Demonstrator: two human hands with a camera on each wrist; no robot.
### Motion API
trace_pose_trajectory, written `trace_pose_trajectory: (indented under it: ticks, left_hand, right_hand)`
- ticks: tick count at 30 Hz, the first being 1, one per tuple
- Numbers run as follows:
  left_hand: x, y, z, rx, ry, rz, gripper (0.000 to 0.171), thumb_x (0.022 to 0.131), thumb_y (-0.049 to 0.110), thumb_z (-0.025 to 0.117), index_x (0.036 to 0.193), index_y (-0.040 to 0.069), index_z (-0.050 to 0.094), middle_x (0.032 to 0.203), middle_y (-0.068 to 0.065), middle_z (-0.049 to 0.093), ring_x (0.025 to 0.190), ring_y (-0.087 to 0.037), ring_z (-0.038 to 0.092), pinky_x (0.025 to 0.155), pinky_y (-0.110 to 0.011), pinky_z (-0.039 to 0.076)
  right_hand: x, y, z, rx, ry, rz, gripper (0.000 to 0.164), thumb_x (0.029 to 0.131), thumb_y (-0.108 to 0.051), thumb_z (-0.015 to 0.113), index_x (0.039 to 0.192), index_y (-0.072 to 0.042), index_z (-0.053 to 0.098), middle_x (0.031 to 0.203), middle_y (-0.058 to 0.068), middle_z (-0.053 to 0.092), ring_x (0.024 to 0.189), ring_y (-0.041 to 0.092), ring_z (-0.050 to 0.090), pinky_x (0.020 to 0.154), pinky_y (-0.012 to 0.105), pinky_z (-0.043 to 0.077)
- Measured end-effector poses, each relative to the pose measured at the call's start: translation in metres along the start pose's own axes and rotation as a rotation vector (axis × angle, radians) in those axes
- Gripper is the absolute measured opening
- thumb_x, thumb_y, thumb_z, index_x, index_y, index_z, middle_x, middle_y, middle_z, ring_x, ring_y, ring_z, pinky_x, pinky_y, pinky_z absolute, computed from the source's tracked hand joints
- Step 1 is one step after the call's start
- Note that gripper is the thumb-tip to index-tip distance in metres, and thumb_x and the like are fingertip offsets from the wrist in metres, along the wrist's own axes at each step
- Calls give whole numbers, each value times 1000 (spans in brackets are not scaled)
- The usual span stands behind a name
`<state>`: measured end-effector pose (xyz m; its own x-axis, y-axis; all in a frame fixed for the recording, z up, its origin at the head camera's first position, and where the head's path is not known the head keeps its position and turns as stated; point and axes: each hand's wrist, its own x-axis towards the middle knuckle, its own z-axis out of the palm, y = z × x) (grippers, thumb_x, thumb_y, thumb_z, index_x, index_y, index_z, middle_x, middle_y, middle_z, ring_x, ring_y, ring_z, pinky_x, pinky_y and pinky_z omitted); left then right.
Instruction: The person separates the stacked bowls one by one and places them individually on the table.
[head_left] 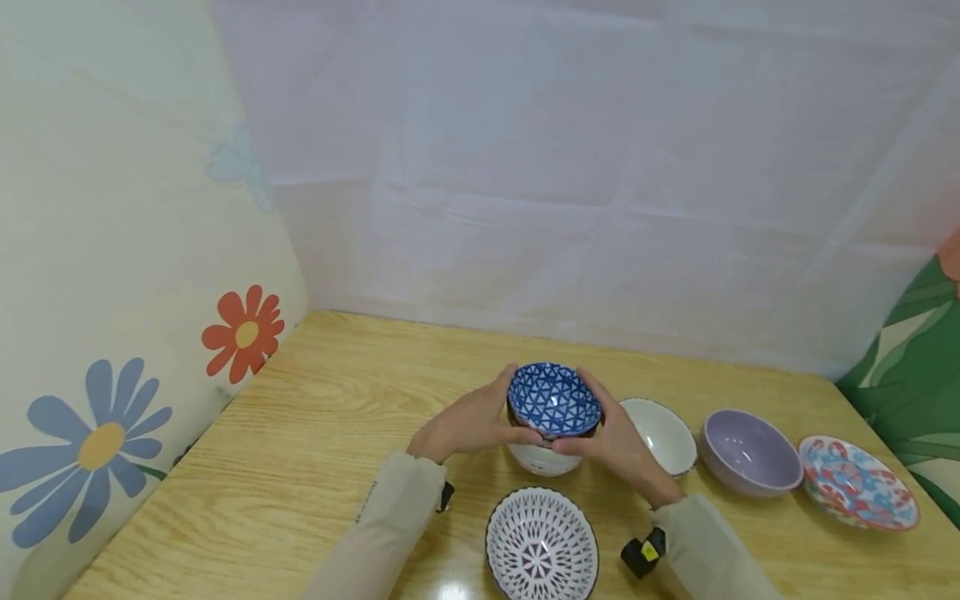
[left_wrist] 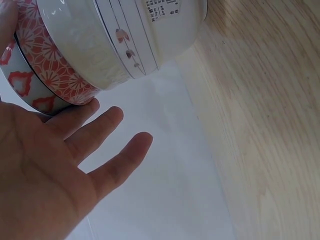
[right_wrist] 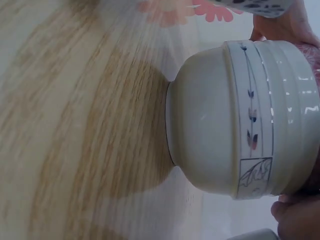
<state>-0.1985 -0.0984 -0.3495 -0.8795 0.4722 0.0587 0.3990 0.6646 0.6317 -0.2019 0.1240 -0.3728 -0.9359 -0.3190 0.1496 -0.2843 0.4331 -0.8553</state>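
A bowl with a blue triangle pattern inside point(head_left: 555, 400) tops a stack in the middle of the table. My left hand point(head_left: 472, 421) grips its left side, thumb at the near rim. On the opposite side my right hand point(head_left: 611, 442) holds it the same way. Beneath it, in the left wrist view, are a red flower-patterned bowl point(left_wrist: 55, 65) and white bowls. Three left fingers point(left_wrist: 100, 132) spread apart there, one tip at the red-patterned bowl. A cream bowl with a floral band point(right_wrist: 210, 120) stands upright at the bottom, its foot on the wood.
In front of the stack sits a white bowl with dark petal marks point(head_left: 542, 546). To the right stand a white bowl point(head_left: 663, 437), a purple bowl point(head_left: 750, 454) and a red-and-blue patterned dish point(head_left: 858, 483). A pale cloth point(head_left: 562, 208) hangs behind the wooden table point(head_left: 337, 392).
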Motion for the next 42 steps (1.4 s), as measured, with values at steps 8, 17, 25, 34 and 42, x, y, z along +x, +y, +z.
trace_pose_trajectory:
  ticks: [8,17,25,34,42]
  left_hand:
    - [1,2,-1,10,6,5,100,71,59,63,144,16,9,139,-6,37,122,-20,41,99,-39,36]
    - [1,1,-1,-4,-7,22,99,72,58,62,143,15,9,140,-6,35,124,-19,40,100,-38,35]
    - [4,0,3,-2,-20,20,103,72,59,61,145,15,2,145,-7,28,128,-19,34,103,-37,31]
    - [5,1,5,-38,-41,25,100,74,57,61,145,18,1,147,-5,21,131,-19,27,105,-38,27]
    - [3,-2,3,-42,-60,-3,98,75,58,59,145,15,5,147,-6,22,132,-20,26,105,-40,26]
  right_hand:
    - [4,0,2,-9,14,23,104,62,-31,81,144,-20,18,146,12,22,128,38,29,98,50,33]
    - [3,0,3,22,55,-11,105,61,-25,83,144,-15,20,146,11,23,128,37,29,99,49,31]
    - [0,2,2,31,94,-28,106,59,-23,84,143,-11,20,146,11,24,128,36,29,100,48,30]
    - [-3,-1,-5,55,108,-27,104,62,-20,82,144,-16,19,146,9,23,128,36,29,100,48,30]
    - [-4,-12,-13,36,110,-2,102,64,-23,81,144,-20,18,147,9,21,128,37,28,100,49,31]
